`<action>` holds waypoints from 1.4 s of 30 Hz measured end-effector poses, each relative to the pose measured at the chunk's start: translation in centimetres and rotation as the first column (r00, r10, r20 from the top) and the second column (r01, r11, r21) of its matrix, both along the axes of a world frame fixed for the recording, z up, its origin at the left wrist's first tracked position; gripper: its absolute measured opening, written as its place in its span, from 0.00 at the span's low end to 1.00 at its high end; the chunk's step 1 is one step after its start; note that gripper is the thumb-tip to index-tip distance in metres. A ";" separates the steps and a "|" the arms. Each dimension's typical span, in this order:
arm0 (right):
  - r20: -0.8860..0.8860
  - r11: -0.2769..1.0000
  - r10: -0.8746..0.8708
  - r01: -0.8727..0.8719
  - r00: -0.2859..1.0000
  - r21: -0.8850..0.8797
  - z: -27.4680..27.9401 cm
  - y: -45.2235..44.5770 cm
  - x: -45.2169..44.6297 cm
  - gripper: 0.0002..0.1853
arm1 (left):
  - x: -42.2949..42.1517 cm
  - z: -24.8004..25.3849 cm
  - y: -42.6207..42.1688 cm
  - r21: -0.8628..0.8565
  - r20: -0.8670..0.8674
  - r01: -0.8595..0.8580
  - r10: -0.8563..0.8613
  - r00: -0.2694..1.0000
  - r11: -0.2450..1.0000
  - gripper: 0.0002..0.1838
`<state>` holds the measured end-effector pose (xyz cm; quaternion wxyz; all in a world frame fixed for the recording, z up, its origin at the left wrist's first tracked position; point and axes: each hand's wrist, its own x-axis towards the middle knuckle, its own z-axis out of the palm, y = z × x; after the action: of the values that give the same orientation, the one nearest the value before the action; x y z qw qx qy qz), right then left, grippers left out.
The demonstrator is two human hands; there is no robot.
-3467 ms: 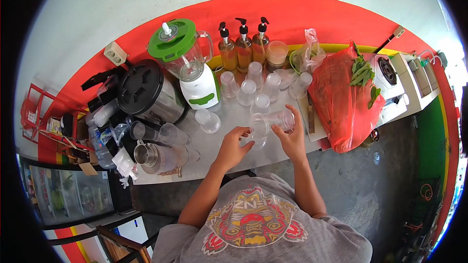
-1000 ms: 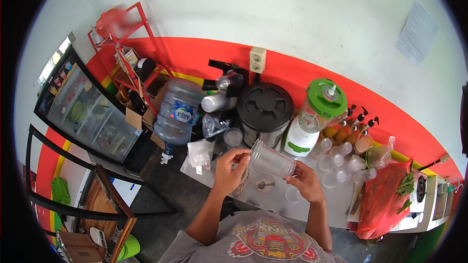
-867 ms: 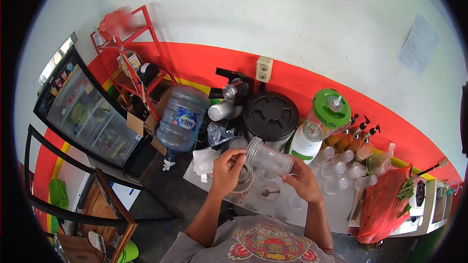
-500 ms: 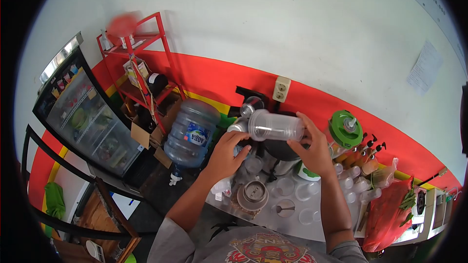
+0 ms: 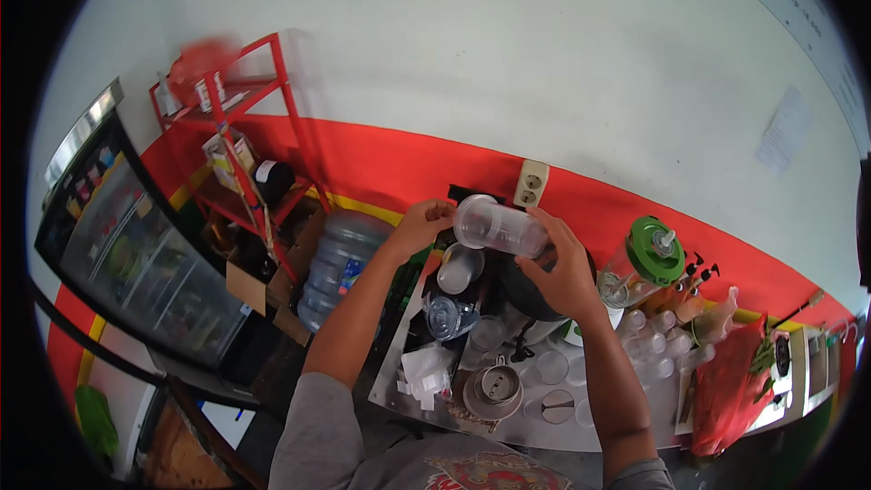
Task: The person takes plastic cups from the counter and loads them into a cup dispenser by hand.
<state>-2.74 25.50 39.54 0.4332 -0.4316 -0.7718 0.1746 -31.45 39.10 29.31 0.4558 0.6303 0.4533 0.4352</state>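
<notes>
Head view: both hands outstretched

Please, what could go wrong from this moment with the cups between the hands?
The stacked cups are tilted sideways between left hand and right hand, so they might slide apart. With a loose grip, they could fall towards the black lid. The right forearm might also bump the blender, which looks close.
</notes>
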 end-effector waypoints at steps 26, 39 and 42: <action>0.561 0.928 -0.373 0.302 0.738 0.220 -4.0 6.3 -8.8 0.34 | 3.9 -2.3 -0.4 0.014 0.482 -0.248 0.211 0.850 0.969 0.15; 0.686 0.894 -0.363 0.443 0.631 0.066 -3.6 8.8 -11.2 0.18 | 3.5 -3.8 0.8 0.026 0.337 -0.272 0.248 0.908 0.962 0.10; 0.649 0.878 -0.384 0.478 0.657 0.035 -4.1 9.1 -11.2 0.20 | 3.4 -3.3 0.3 0.036 0.321 -0.303 0.276 0.906 0.952 0.08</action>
<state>-13.91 34.59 35.48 0.1426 -0.6643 -0.7328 -0.0372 -28.04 39.38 26.05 0.4248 0.4979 0.4451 0.6112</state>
